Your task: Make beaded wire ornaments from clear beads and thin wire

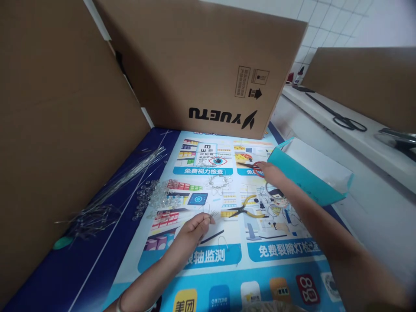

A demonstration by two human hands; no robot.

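left hand [195,225] pinches thin wire pins, right hand [271,171] reaches, grip unclear, toward a red item; one bead ornament [218,181] finished, loose beads [159,195] remain.

Glossy printed mat [227,260], matt cardboard box [201,56], metal wires [130,173].

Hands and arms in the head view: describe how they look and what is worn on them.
Both arms are bare, with no sleeves and no gloves in view. The left hand belongs to an arm with a thin, pale bangle at the wrist, close to the picture's lower edge. The right hand shows no ring, and no watch or band shows on that arm.
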